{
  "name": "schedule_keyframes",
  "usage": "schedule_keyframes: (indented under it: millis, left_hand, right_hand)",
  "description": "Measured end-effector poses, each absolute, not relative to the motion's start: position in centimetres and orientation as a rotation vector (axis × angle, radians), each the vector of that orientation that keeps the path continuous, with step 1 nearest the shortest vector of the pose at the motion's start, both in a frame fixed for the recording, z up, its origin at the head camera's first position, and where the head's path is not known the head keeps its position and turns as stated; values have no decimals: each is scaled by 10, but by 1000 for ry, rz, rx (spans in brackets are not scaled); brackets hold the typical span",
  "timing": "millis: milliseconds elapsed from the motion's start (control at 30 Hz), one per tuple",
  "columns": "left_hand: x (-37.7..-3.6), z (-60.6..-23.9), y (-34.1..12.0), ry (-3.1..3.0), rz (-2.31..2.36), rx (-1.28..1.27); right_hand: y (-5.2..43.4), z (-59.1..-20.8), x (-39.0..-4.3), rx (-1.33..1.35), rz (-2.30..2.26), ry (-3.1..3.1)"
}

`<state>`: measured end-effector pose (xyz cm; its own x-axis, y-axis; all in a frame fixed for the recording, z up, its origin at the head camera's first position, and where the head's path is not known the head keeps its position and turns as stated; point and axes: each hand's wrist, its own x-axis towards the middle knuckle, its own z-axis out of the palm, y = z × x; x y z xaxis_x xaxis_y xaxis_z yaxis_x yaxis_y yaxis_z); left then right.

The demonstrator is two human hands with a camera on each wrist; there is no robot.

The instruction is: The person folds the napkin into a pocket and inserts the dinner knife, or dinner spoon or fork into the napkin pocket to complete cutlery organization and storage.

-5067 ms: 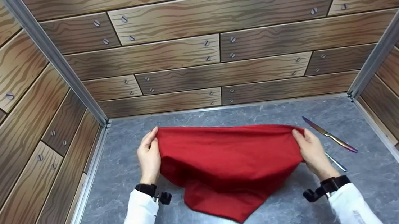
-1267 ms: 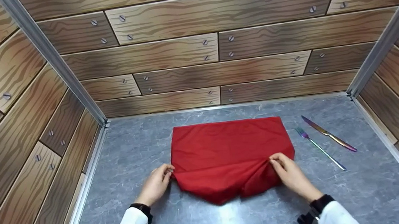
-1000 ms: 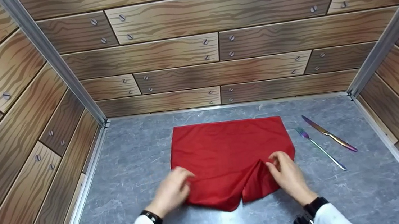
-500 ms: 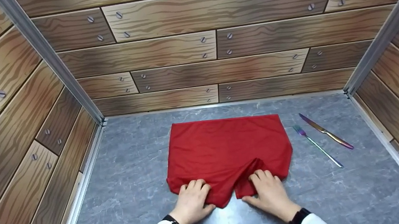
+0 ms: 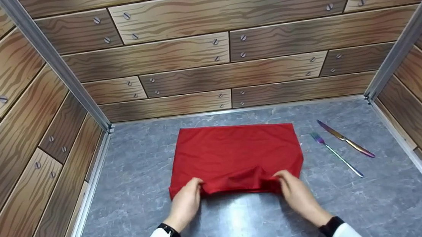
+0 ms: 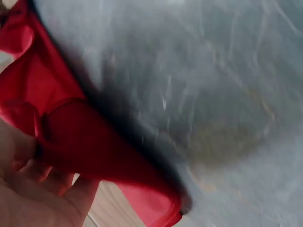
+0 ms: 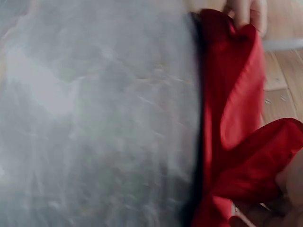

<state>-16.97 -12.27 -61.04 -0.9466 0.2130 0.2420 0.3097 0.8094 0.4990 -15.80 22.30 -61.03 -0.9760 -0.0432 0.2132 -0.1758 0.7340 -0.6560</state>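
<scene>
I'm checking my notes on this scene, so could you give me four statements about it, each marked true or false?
1. The left hand and right hand hold the red cloth. True.
2. The red cloth lies flat all over. False: its near edge is bunched up.
3. The fork lies between the red cloth and the knife. True.
4. The knife's tip points toward the person. False: it points toward the back wall.

In bright light, we observe glare on the tabletop [image 5: 239, 223] between the left hand [image 5: 185, 204] and right hand [image 5: 298, 196], shadow along the cloth [image 5: 233, 151], and soft, blurred wrist views.
</scene>
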Motion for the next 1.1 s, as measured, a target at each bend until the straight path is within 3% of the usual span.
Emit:
schedule_keyframes:
  millis: [333,567,867,1100]
  left_hand:
    - [-172,-603,-125,-2854,-783,-316]
    - [-165,-600,-130,-2763,-576,-480]
    - [-139,-582,-163,-2922,-469,-884]
    - [-120,-573,-172,-3309,-846,-1087]
  right_hand:
    - [238,-597,-161,7,1379,-2718]
    - [243,-598,-154,38,1317,-2722]
    - [277,-587,-137,274,1132,-2652]
    - [309,-572,-126,763,1636,-2763]
